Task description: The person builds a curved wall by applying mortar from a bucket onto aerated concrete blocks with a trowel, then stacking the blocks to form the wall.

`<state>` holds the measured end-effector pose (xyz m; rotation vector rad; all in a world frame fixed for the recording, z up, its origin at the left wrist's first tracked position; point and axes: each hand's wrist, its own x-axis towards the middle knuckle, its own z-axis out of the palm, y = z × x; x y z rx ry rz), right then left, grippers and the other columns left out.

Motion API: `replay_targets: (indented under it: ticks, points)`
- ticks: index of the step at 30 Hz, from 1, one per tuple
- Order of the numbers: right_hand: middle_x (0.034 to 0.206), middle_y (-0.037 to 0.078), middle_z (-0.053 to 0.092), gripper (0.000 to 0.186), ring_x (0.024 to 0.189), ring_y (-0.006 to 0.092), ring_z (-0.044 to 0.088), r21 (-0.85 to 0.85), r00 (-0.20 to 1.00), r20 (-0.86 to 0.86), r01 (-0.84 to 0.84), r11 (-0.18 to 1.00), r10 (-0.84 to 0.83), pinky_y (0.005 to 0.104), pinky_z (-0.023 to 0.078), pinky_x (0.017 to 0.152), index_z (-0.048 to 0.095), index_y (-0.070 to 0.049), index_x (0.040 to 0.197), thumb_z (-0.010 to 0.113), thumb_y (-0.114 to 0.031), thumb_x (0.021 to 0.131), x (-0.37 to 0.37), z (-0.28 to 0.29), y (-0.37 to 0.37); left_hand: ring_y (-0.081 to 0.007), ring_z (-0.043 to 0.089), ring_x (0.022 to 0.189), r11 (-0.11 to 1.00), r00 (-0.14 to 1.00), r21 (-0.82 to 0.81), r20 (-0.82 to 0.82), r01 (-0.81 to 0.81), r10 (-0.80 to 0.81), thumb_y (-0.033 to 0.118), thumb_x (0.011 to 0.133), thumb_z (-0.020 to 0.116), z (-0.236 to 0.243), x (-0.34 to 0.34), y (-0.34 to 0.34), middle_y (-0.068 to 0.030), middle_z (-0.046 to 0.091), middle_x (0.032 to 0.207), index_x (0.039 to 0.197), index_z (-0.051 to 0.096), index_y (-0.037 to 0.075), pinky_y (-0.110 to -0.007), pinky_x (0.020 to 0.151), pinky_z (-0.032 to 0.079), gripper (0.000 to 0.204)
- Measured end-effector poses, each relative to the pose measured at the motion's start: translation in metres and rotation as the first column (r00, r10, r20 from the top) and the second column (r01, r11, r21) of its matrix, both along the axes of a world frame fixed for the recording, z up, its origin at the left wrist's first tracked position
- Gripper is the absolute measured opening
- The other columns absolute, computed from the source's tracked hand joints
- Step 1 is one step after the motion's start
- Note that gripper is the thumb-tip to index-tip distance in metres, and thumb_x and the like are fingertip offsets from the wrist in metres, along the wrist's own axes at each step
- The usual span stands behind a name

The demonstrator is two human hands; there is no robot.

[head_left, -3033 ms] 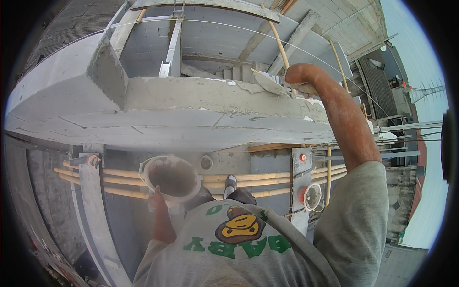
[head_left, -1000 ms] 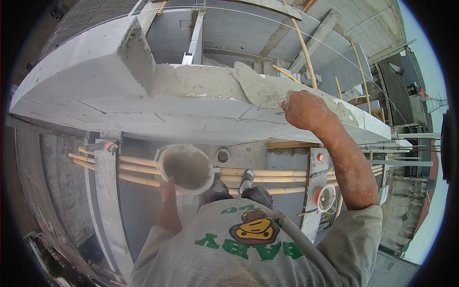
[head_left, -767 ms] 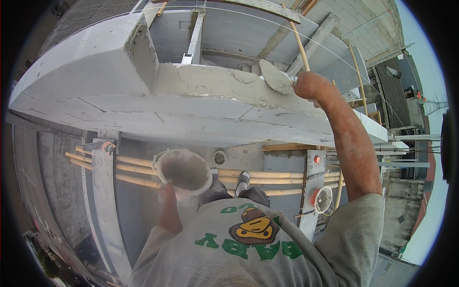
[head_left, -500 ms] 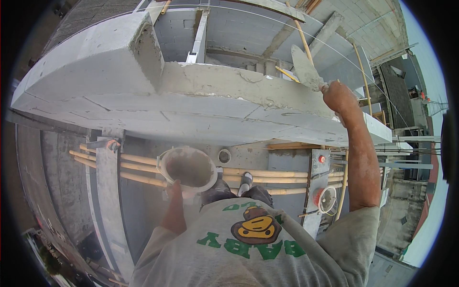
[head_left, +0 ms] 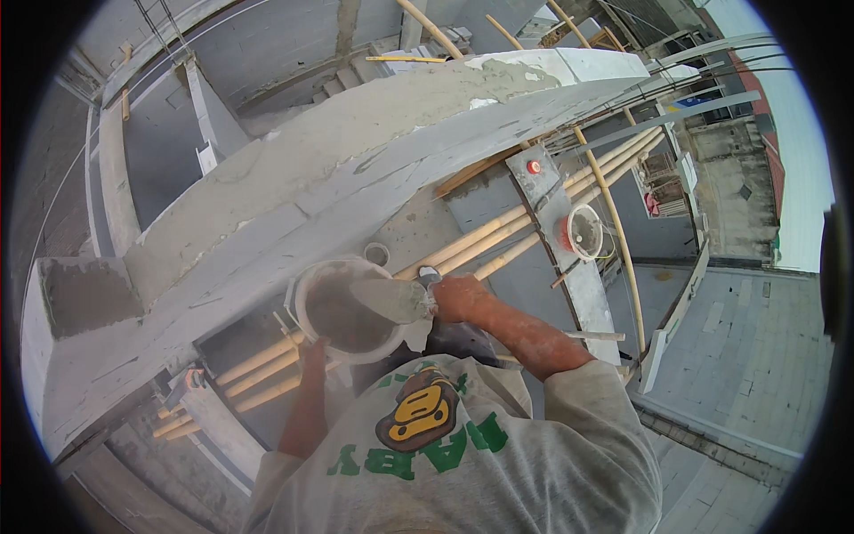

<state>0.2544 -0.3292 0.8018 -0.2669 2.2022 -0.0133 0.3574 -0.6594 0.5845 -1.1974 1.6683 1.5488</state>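
My right hand (head_left: 458, 299) grips the handle of a trowel (head_left: 390, 300), whose mortar-smeared blade reaches over the mouth of a white bucket (head_left: 366, 357). At the bucket's near left side, my left hand (head_left: 313, 353) is closed on the rim. Grey, wet-looking material lies inside, partly covered by the blade. Beyond the bucket runs a wall of pale blocks (head_left: 382, 173), its top coated with a grey mortar layer (head_left: 298, 160). A taller block (head_left: 89, 294) stands at the wall's left end.
Bamboo poles (head_left: 485, 238) lie below me, crossed at the right by a grey plank (head_left: 583, 298) bearing another bucket (head_left: 584, 233) and a small red round object (head_left: 534, 166). A hand tool (head_left: 193, 383) rests at lower left. A yellow stick (head_left: 405, 59) lies behind the wall.
My right hand has brought the trowel from above the wall's right part down to the bucket. The view has turned. My left hand still holds the bucket's rim.
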Motion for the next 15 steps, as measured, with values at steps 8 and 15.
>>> replay_targets:
  ticks: [8, 15]
  points:
    - [0.100, 0.017, 0.067, 0.031, 0.099, 0.0321, 0.064, -0.085, 0.932, -0.063, 0.351, 0.933, -0.356, 0.0413, 0.052, 0.085, 0.067, -0.004, 0.103, 0.059, -0.023, 0.080, 0.006, -0.120, 0.066, -0.0157, 0.056, 0.071, 0.946, 0.950, 0.103, -0.101, 0.306, -0.296, 0.020, 0.072, 0.068, 0.046, -0.086, 0.130, -0.0051, 0.058, 0.085, 0.099, 0.059, 0.002, -0.032, 0.058, 0.046, 0.034]
    - [0.133, 0.019, 0.046, 0.048, 0.122, 0.0364, 0.046, -0.520, 0.531, -0.452, 0.495, 0.696, -0.716, 0.0424, 0.040, 0.102, 0.052, -0.012, 0.127, 0.062, -0.024, 0.081, -0.058, -0.065, 0.183, -0.0158, 0.058, 0.068, 0.886, 0.856, 0.133, -0.353, 0.445, -0.377, 0.014, 0.074, 0.066, 0.075, -0.133, 0.286, -0.0056, 0.061, 0.079, 0.099, 0.062, -0.001, -0.031, 0.063, 0.047, 0.029]
